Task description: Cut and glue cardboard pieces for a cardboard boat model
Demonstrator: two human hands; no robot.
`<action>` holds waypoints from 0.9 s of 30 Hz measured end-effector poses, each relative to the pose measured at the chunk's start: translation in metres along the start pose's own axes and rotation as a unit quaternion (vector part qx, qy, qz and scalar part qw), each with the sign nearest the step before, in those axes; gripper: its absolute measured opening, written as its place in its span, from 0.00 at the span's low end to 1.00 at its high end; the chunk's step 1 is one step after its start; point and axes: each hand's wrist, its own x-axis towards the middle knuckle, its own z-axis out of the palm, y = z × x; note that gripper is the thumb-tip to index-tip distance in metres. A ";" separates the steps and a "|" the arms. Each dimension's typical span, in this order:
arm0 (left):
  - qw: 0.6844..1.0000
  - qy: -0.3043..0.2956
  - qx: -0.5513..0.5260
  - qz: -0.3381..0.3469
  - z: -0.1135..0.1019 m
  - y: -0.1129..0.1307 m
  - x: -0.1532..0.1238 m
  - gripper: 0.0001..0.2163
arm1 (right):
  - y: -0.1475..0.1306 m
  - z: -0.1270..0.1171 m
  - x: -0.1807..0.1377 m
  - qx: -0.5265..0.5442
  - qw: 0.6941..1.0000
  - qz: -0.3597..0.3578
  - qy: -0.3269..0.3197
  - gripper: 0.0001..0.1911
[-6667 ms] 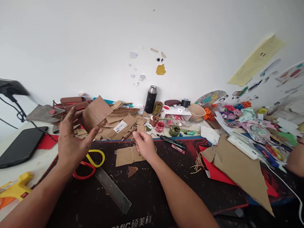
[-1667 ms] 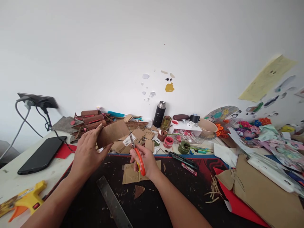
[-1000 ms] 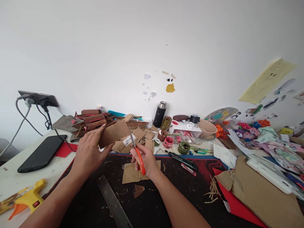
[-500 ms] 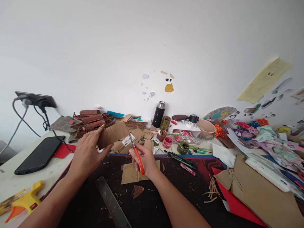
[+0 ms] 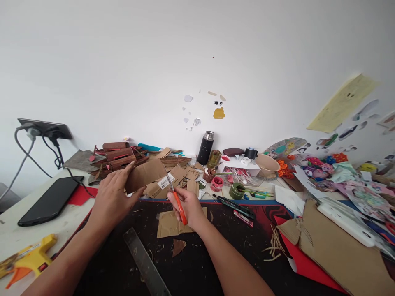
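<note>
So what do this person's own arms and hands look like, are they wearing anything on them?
Nothing is worn. The left hand and the right hand are bare, with no gloves and no rings that show. Both forearms are bare right down to the bottom edge of the picture, with no sleeves, watch or bracelet in view. Dark smudges mark the left hand's fingers.

Left hand (image 5: 112, 201) hides the cardboard piece's (image 5: 145, 173) near-left corner; right hand (image 5: 188, 207) covers the scissors' (image 5: 176, 198) handle loops. Ruler (image 5: 145, 263) and glue gun (image 5: 26, 261) are cut off by frame edges.
</note>
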 end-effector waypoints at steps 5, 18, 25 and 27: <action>1.000 -0.013 0.005 -0.009 -0.001 0.000 0.000 0.36 | 0.000 0.001 0.001 -0.010 1.000 0.006 0.007 0.28; 1.000 -0.014 0.002 -0.003 0.001 -0.001 -0.001 0.36 | -0.003 0.000 -0.001 -0.030 1.000 0.001 0.011 0.26; 1.000 -0.013 -0.003 -0.005 0.001 -0.002 0.001 0.35 | 0.000 0.000 0.001 -0.034 0.999 0.007 0.014 0.29; 1.000 -0.016 -0.003 -0.008 0.002 -0.003 0.001 0.36 | -0.001 0.000 0.001 -0.036 0.999 0.008 0.014 0.27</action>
